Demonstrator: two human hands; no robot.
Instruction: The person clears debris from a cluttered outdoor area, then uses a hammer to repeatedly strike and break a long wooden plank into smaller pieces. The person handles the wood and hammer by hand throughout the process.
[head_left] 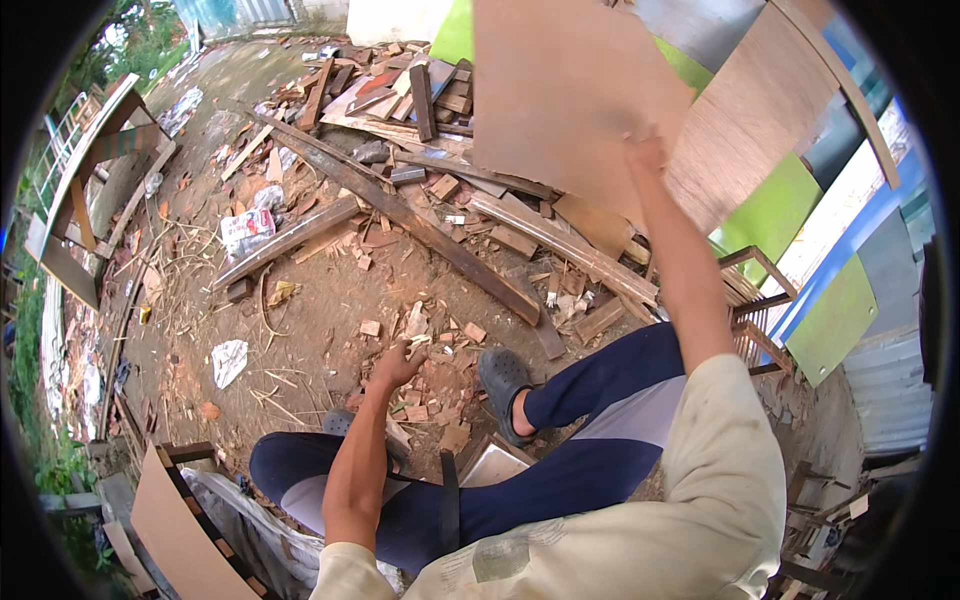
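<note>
A large brown plywood sheet point(560, 100) stands tilted in front of me at the upper right. My right hand point(645, 150) is raised against its face near the right edge; the fingers are smeared, so I cannot tell how they are placed. Low over the ground, my left hand point(400, 365) has its fingers partly stretched, with nothing visible in them. Small wood offcuts point(415, 320) and chips lie just beyond it. A grey clog point(506, 390) covers my right foot beside these scraps.
A long dark timber point(440, 240) lies diagonally across the ground ahead. Behind it rises a heap of scrap wood point(425, 100). Green panels point(775, 205) and other boards lean at the right. A wooden frame point(80, 190) stands at the far left, a brown board point(180, 530) at the lower left.
</note>
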